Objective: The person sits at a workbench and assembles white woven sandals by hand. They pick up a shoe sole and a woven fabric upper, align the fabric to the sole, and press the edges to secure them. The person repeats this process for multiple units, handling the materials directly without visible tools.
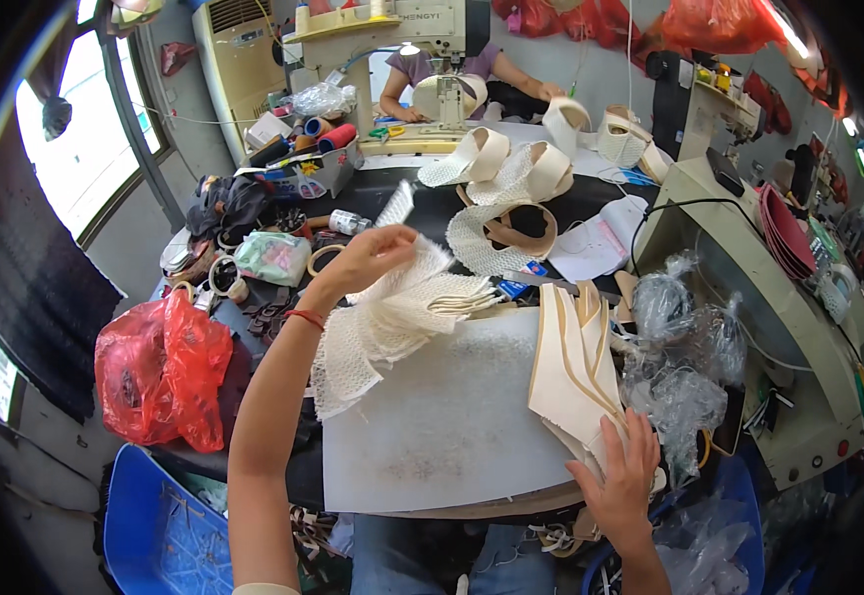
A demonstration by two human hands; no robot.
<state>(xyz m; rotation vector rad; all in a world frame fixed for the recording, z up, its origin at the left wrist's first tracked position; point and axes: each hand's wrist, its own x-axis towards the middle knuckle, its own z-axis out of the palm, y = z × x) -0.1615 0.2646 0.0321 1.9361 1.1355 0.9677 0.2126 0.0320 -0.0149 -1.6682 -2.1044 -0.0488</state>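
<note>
My left hand (377,256) pinches a piece of white mesh fabric (422,266) above the far left part of the pale work board (442,416). Fanned out below it lies a pile of white mesh pieces (372,332), overlapping the board's edge. My right hand (618,471) rests with fingers stretched out and apart on the near end of a stack of cream shoe-upper pieces (571,367) with tan edges. That stack lies on the right side of the board.
Stitched mesh-and-cream uppers (501,238) lie beyond the board. Across the table a person (442,74) sits at a sewing machine (447,104). A red plastic bag (164,367) and a blue bin (159,526) are at left; clear plastic bags (675,387) and another machine (740,288) at right.
</note>
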